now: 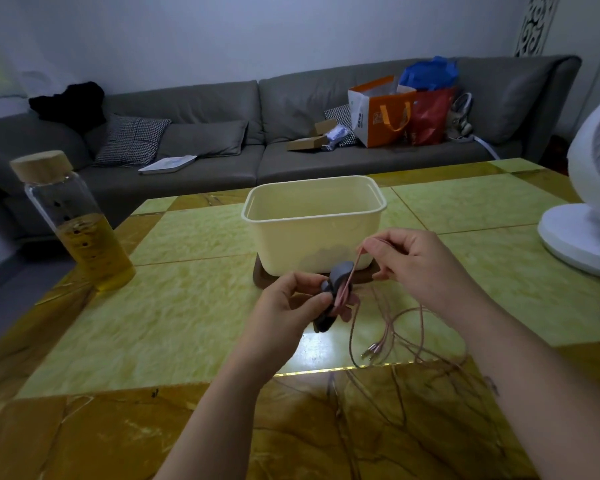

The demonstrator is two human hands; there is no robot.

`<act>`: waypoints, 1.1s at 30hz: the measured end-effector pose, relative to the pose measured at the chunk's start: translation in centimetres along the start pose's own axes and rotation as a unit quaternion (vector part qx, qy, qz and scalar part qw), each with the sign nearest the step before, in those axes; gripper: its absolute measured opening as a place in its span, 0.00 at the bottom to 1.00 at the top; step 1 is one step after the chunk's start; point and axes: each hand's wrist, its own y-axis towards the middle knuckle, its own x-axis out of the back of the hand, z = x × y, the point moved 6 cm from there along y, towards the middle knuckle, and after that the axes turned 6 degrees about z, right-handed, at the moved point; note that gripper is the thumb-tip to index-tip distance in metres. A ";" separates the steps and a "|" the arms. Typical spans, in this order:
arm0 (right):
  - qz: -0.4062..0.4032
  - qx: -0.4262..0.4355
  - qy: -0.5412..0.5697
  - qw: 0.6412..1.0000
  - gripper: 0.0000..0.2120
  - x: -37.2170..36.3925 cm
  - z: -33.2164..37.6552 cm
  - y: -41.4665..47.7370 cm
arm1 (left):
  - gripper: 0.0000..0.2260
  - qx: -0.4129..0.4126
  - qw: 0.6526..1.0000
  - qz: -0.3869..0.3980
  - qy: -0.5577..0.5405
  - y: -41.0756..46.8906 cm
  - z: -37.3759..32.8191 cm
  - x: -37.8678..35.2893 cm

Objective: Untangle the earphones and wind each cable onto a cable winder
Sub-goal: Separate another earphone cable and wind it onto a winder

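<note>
My left hand (293, 301) grips a dark grey cable winder (336, 277) just above the table, in front of the cream tub. Pink earphone cable (349, 282) is wrapped across the winder's middle. My right hand (409, 261) pinches a doubled strand of that cable and holds it taut up and to the right of the winder. The loose remainder of the pink cable (413, 337) lies in loops on the table below my right forearm, with several jack plugs (378, 348) at its ends.
A cream plastic tub (312, 230) stands on a dark base just behind my hands. A glass bottle (80, 223) with yellow liquid and a wooden lid stands at the left. A white fan (593, 202) sits at the right edge. A grey sofa lies beyond the table.
</note>
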 end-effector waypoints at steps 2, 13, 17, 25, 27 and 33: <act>-0.003 -0.005 0.016 1.000 0.09 0.0 -0.3 0.1 | 0.04 -0.003 1.000 0.020 -0.002 -0.1 -0.2 -0.4; 0.098 0.039 0.130 0.986 0.10 -2.9 2.5 -0.9 | 0.04 0.042 0.998 -0.050 0.021 0.0 1.0 0.1; 0.021 -0.032 0.238 0.971 0.09 -1.7 0.2 -0.2 | 0.04 0.033 0.999 -0.027 -0.025 -0.2 0.8 -0.2; -0.010 -0.127 0.311 0.942 0.08 -1.5 -2.6 0.6 | 0.08 -0.014 0.989 0.091 -0.114 -0.6 -0.5 -1.6; -0.003 -0.135 0.321 0.937 0.09 -1.7 -2.9 0.6 | 0.10 -0.016 0.984 0.114 -0.136 -0.6 -0.4 -1.7; 0.148 -0.200 0.354 0.902 0.07 -6.4 -3.5 -0.8 | 0.13 -0.034 0.965 0.077 -0.250 -0.5 -1.1 -1.3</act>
